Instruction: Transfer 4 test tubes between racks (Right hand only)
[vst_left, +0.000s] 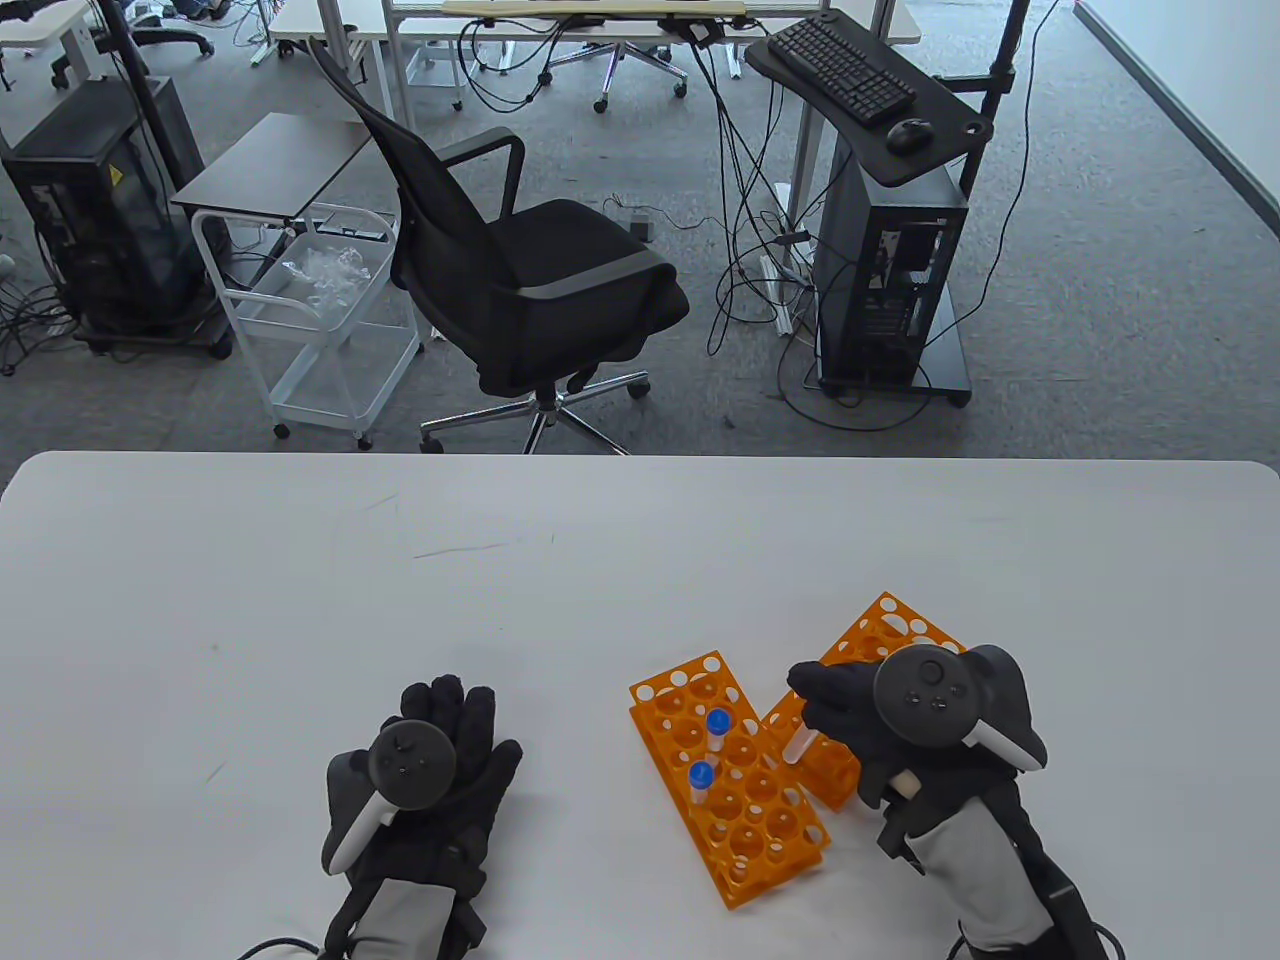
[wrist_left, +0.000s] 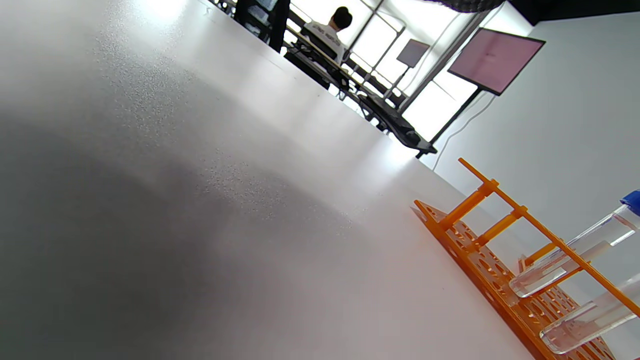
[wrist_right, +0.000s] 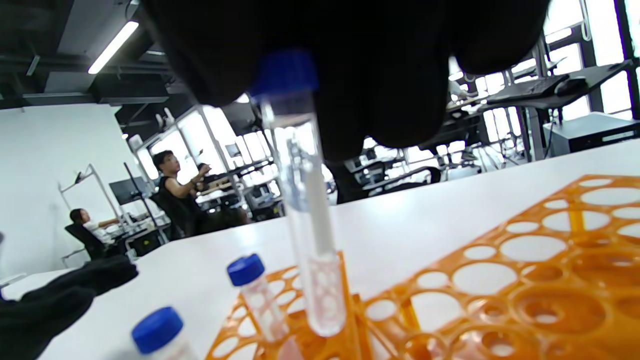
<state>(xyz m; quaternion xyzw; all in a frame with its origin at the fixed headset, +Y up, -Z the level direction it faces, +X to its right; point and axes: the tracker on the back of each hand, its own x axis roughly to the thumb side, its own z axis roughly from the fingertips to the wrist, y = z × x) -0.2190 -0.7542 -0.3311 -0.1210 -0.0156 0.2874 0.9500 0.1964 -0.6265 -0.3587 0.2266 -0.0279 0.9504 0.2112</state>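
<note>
Two orange racks lie on the white table. The left rack (vst_left: 727, 778) holds two blue-capped test tubes (vst_left: 716, 730) (vst_left: 700, 783). The right rack (vst_left: 868, 640) lies partly under my right hand (vst_left: 835, 700). That hand pinches a clear blue-capped tube (vst_left: 798, 745) by its top and holds it upright above the near corner of the right rack; in the right wrist view the tube (wrist_right: 306, 210) hangs with its tip just above the rack edge (wrist_right: 500, 280). My left hand (vst_left: 440, 770) rests flat on the table, holding nothing.
The left wrist view shows the left rack (wrist_left: 505, 260) from the side with two tubes in it. A black office chair (vst_left: 520, 270), a white cart (vst_left: 320, 310) and a computer stand (vst_left: 880, 260) stand beyond the table's far edge.
</note>
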